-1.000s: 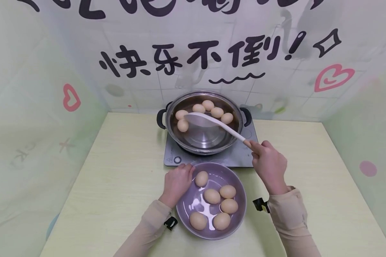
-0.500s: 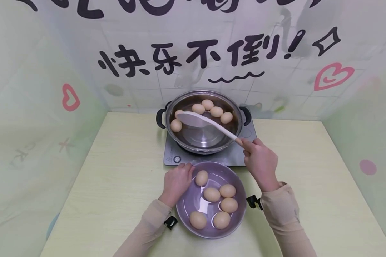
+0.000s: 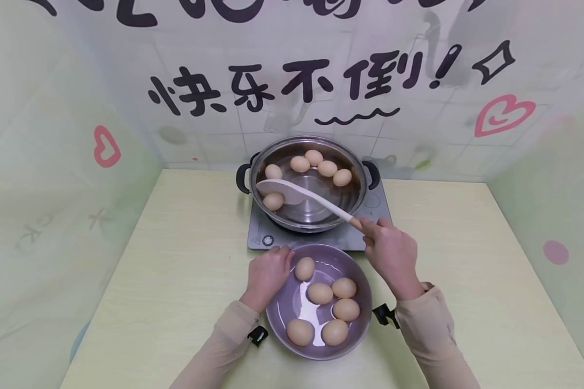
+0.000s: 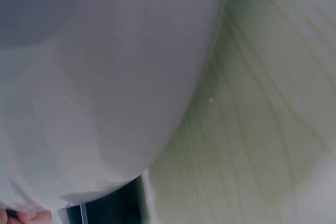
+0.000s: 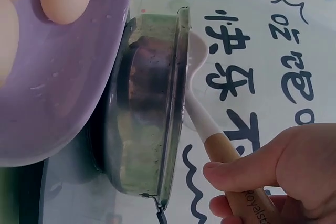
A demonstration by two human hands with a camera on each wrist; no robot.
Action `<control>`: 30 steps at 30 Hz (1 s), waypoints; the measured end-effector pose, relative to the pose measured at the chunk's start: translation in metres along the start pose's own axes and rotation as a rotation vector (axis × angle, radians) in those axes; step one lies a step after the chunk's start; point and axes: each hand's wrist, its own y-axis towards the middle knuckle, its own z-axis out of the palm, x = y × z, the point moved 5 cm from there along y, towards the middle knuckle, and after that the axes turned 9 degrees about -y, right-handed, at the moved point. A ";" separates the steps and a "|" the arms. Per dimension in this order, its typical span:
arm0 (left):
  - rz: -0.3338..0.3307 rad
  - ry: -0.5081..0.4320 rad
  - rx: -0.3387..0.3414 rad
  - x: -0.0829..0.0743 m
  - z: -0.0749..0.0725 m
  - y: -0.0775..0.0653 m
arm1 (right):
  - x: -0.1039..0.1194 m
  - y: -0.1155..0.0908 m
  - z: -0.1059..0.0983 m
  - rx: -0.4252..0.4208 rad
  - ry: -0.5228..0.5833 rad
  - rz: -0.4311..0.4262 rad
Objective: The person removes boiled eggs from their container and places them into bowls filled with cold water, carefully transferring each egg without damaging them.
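Observation:
My right hand (image 3: 393, 254) grips the wooden handle of a cooking spoon (image 3: 316, 198) with a white head and neck. The spoon's head reaches to the left inside a steel pot (image 3: 307, 222), overlapping a brown egg (image 3: 273, 201) there. Several more eggs (image 3: 327, 168) lie along the pot's back wall. My left hand (image 3: 267, 274) holds the upper left rim of a purple bowl (image 3: 284, 346), its fingers curled at the edge. Several brown eggs (image 3: 319, 293) rest in the bowl. In the right wrist view my thumb (image 5: 226, 174) presses along the spoon handle.
The pot stands on a grey induction cooker (image 3: 260, 232) against the back wall, and its black side handles (image 3: 243, 179) stick out. Bowl and cooker share a pale wooden table (image 3: 185, 259). Printed sheets (image 3: 199, 146) enclose the back and both sides.
The spoon and my right hand have shifted left, the spoon's head then dipping toward the pot's front left. The front left egg has moved left, then toward me. My left hand stays.

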 end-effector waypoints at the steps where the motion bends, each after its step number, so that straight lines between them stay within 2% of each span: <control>1: -0.001 0.000 0.002 0.000 0.000 0.000 | 0.000 -0.001 -0.002 0.005 0.000 -0.008; 10: -0.025 0.001 0.019 0.001 0.000 0.001 | -0.003 -0.012 -0.016 0.072 0.028 -0.037; 17: -0.016 0.003 0.014 0.000 0.001 0.001 | -0.010 -0.016 -0.022 0.196 0.063 -0.035; 26: -0.022 0.007 0.015 0.001 0.000 0.000 | -0.018 -0.013 -0.030 0.301 0.079 -0.054; 30: -0.018 0.002 0.012 0.000 -0.001 0.000 | -0.024 -0.011 -0.032 0.390 0.112 -0.033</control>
